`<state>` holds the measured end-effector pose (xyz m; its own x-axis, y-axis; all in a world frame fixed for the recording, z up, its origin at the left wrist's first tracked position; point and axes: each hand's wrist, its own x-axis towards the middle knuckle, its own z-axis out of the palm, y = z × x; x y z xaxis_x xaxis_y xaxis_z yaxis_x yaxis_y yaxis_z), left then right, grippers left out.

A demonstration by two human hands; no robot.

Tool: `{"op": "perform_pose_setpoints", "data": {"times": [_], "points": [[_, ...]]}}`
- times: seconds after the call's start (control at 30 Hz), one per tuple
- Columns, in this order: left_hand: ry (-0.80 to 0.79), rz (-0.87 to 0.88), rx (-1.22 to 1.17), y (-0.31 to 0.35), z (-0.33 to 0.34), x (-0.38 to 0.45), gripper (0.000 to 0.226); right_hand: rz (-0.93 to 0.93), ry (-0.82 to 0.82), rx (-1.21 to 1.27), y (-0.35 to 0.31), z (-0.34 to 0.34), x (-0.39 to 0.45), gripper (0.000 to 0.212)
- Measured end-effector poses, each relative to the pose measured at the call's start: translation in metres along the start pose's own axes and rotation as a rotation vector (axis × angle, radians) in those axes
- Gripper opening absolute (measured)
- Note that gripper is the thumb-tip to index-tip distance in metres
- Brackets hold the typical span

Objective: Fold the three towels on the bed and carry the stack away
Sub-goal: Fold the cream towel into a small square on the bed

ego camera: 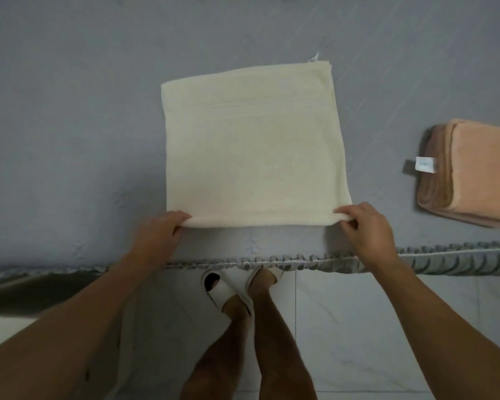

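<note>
Cream towel lying flat on the grey bed, already doubled into a rough square, near edge close to the frilled mattress border. Left hand pinching the near left corner, right hand pinching the near right corner — fingers curled over the folded edge on both. Folded peach towel parked well apart on the right, label showing. No third towel clearly in view.

Likely next fold: near edge carried up to meet the far edge. Worth lifting both corners level and together, keeping every layer caught in each pinch, laying edge on edge — then smoothing flat before adding to the peach one. Risk: layers slipping apart and skewing the corners.
</note>
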<state>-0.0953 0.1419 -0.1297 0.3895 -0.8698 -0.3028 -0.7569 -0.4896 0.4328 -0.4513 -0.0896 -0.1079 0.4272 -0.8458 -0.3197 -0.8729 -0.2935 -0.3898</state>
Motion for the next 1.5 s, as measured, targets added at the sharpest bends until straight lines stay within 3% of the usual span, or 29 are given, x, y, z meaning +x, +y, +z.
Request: {"op": "perform_pose_setpoints", "data": {"times": [0.1,0.17,0.23,0.33,0.53,0.67,0.83,0.93,1.07,1.2,1.27,1.3,1.37,1.43,1.5], "points": [[-0.156,-0.009,0.023,-0.003,-0.018,-0.02,0.014,-0.025,0.018,0.033,-0.001,-0.021,-0.006,0.02],[-0.367,0.016,0.073,-0.005,-0.029,-0.033,0.011,-0.055,-0.075,0.013,0.002,-0.036,-0.015,0.019],[-0.436,0.028,0.083,-0.008,-0.04,-0.041,0.009,-0.096,-0.203,0.001,-0.001,-0.048,-0.021,0.015],[-0.297,-0.061,-0.078,-0.011,-0.065,-0.026,0.009,-0.159,-0.22,0.1,-0.018,-0.061,-0.006,0.007],[0.142,-0.368,-0.404,-0.01,-0.093,0.07,0.007,0.025,0.059,0.442,-0.066,-0.065,0.12,0.006],[0.339,-0.509,-0.493,-0.006,-0.082,0.14,0.016,0.066,0.138,0.478,-0.089,-0.052,0.211,0.009],[0.314,-0.665,-0.358,-0.002,-0.053,0.179,0.025,0.181,0.065,0.281,-0.09,-0.019,0.261,0.025],[0.412,-0.639,-0.262,0.009,-0.047,0.18,0.024,0.244,0.107,0.272,-0.088,-0.007,0.258,0.027],[0.566,-0.631,-0.365,0.016,-0.059,0.186,0.02,0.282,0.216,0.318,-0.082,-0.013,0.25,0.026],[0.372,-0.728,-0.297,0.01,-0.052,0.193,0.028,0.266,0.165,0.301,-0.084,-0.015,0.25,0.027],[0.409,-0.769,-0.186,0.014,-0.05,0.192,0.036,0.134,0.255,0.164,-0.097,-0.014,0.244,0.04],[0.488,-0.719,-0.105,0.022,-0.048,0.192,0.042,0.012,0.296,0.072,-0.109,-0.01,0.238,0.049],[0.591,-0.452,-0.047,0.049,-0.038,0.192,0.054,-0.293,0.232,-0.021,-0.142,0.006,0.218,0.061],[0.443,-0.137,0.016,0.078,-0.013,0.191,0.058,-0.563,0.045,-0.045,-0.176,0.037,0.193,0.065],[0.208,0.061,0.204,0.082,0.013,0.185,0.058,-0.707,-0.095,-0.201,-0.187,0.067,0.176,0.067]]}}
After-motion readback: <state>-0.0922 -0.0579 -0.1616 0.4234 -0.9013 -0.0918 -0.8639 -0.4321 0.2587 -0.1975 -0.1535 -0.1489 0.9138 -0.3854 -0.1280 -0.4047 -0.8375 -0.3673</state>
